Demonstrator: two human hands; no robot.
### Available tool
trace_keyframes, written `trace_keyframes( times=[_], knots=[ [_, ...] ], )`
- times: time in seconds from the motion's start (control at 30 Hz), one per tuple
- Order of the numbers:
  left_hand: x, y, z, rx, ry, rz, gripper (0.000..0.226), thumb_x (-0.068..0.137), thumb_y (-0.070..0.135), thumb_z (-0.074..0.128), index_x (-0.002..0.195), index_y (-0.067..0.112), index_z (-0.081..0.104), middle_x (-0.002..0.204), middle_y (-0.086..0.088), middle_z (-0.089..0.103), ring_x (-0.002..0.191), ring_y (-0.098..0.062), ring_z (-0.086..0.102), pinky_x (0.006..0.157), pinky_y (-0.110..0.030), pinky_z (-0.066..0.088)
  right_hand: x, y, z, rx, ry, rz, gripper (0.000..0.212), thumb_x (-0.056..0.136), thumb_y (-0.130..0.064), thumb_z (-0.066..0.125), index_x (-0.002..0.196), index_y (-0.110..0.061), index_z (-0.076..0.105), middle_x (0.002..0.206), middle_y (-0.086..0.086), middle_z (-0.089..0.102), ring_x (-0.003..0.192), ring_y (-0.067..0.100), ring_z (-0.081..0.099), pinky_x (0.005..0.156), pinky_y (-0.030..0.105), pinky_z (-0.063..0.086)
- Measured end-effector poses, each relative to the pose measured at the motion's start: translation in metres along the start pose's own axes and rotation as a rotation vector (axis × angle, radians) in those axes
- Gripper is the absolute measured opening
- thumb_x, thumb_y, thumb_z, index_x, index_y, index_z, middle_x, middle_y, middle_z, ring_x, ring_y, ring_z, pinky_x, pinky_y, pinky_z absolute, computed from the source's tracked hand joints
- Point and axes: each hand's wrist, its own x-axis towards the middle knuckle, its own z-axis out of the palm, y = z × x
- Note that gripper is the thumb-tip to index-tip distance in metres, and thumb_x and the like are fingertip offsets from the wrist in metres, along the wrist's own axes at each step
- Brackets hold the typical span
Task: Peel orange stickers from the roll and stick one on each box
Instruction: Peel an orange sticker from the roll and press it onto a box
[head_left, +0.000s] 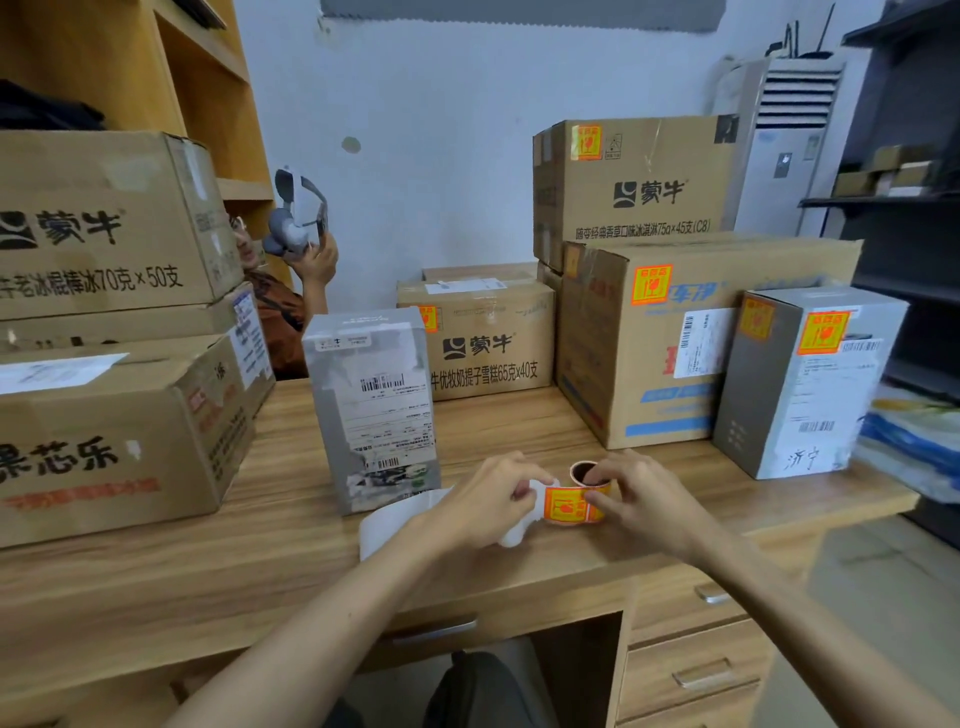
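Surface (291, 530): pale wood-grain desk with drawers (696, 670) below and right of the roll. Room: light wall behind; wooden shelving (208, 78) far left of the roll, dark shelving (909, 234) far right, and a white standing air conditioner (784, 156) behind and to the right.

We count seven brown cartons: three stacked to the left of the roll (119, 223), two behind it (488, 343), and two stacked behind and to its right (670, 353). There are two grey boxes, one upright just behind and left of the roll (374, 405), the other to its right (810, 384). At least five orange stickers (651, 285) show on the boxes behind and right of the roll.

Sticker roll (576, 501): near the front edge of the surface, brown card core with its opening upward. The outer sticker is orange with red print. A white backing strip (395, 514) trails off to its left.

Left hand (483, 499): fingers pinch the backing strip at the roll's left side. Right hand (644, 499): thumb and fingers grip the roll.

A second person's hand holds a grey-white device (298, 218), far behind and left of the roll.
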Motion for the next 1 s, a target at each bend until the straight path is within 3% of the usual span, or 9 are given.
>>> trace_keyframes(
  times=[0.1, 0.2, 0.33, 0.43, 0.57, 0.87, 1.0],
  knots=[
    [-0.002, -0.002, -0.001, 0.021, 0.002, 0.001, 0.029, 0.1, 0.011, 0.049, 0.113, 0.019, 0.074, 0.083, 0.009, 0.041, 0.079, -0.013, 0.044, 0.075, -0.035, 0.04, 0.001, -0.001, 0.005, 0.018, 0.011, 0.03, 0.012, 0.09, -0.03, 0.069, 0.1, -0.023, 0.07, 0.099, -0.009, 0.065, 0.097, 0.014, 0.058, 0.082, 0.031, 0.046],
    [-0.002, -0.003, 0.001, 0.001, 0.033, -0.003, 0.026, 0.1, 0.015, 0.053, 0.111, 0.019, 0.076, 0.082, 0.011, 0.043, 0.078, -0.011, 0.046, 0.074, -0.031, 0.04, 0.0, -0.004, 0.009, 0.017, 0.035, 0.034, 0.009, 0.091, -0.029, 0.068, 0.097, -0.021, 0.069, 0.098, -0.007, 0.065, 0.097, 0.017, 0.058, 0.081, 0.032, 0.045],
    [-0.004, -0.002, 0.001, -0.059, 0.051, -0.004, 0.02, 0.099, 0.019, 0.058, 0.102, 0.019, 0.077, 0.088, 0.001, 0.052, 0.077, -0.012, 0.049, 0.076, -0.031, 0.042, -0.011, -0.014, 0.013, -0.083, 0.162, 0.006, 0.017, 0.09, -0.032, 0.068, 0.102, -0.022, 0.062, 0.102, -0.006, 0.055, 0.086, 0.016, 0.055, 0.072, 0.029, 0.044],
    [-0.004, -0.001, 0.002, -0.091, 0.049, -0.019, 0.02, 0.1, 0.018, 0.057, 0.102, 0.02, 0.078, 0.089, -0.001, 0.053, 0.078, -0.013, 0.05, 0.077, -0.031, 0.042, -0.023, -0.027, 0.019, -0.127, 0.263, -0.047, 0.02, 0.086, -0.031, 0.071, 0.094, -0.022, 0.055, 0.096, -0.006, 0.048, 0.076, 0.014, 0.049, 0.064, 0.026, 0.041],
    [-0.005, 0.002, 0.002, -0.115, 0.008, -0.025, 0.023, 0.102, 0.023, 0.055, 0.101, 0.02, 0.078, 0.092, -0.006, 0.055, 0.083, -0.018, 0.053, 0.081, -0.036, 0.045, -0.027, -0.042, 0.035, -0.147, 0.285, -0.102, 0.018, 0.084, -0.031, 0.072, 0.089, -0.019, 0.06, 0.092, -0.006, 0.049, 0.075, 0.007, 0.041, 0.065, 0.022, 0.036],
    [-0.006, 0.009, 0.0, -0.136, -0.019, -0.003, 0.024, 0.104, 0.021, 0.055, 0.107, 0.013, 0.077, 0.097, -0.012, 0.057, 0.085, -0.019, 0.054, 0.076, -0.025, 0.039, -0.02, -0.042, 0.046, -0.041, 0.313, 0.015, 0.026, 0.091, -0.044, 0.057, 0.083, -0.02, 0.064, 0.089, -0.007, 0.05, 0.077, 0.012, 0.049, 0.067, 0.027, 0.039],
    [-0.008, 0.01, -0.002, -0.152, -0.027, 0.03, 0.024, 0.104, 0.021, 0.054, 0.105, 0.013, 0.077, 0.096, -0.01, 0.055, 0.079, -0.011, 0.049, 0.071, -0.019, 0.036, -0.022, -0.042, 0.045, -0.001, 0.332, 0.037, 0.02, 0.091, -0.04, 0.063, 0.082, -0.022, 0.064, 0.086, -0.009, 0.052, 0.075, 0.008, 0.045, 0.068, 0.026, 0.038]
  ],
)
